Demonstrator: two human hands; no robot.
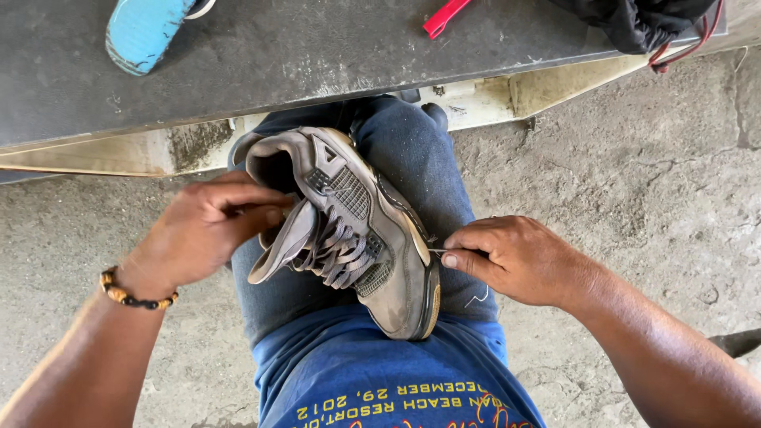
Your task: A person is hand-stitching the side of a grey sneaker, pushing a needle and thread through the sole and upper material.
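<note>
Grey sneaker (pixel 357 230) on lap, frame centre. Left hand (pixel 202 230) grips its tongue side, fingers curled. Right hand (pixel 515 257) pinches needle (pixel 435 251) at sole edge. Cracked concrete floor (pixel 634 174); dark bench (pixel 317 47) along top.

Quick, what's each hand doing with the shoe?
Left hand: closed, gripping the grey shoe by its tongue side.
Right hand: closed, pinching a thin needle at the shoe's side.

No packages, signs or screens show. The only lettering is a yellow print (pixel 396 400) on the blue shirt (pixel 349 372) at the bottom centre of the frame, seemingly upside down here.
</note>
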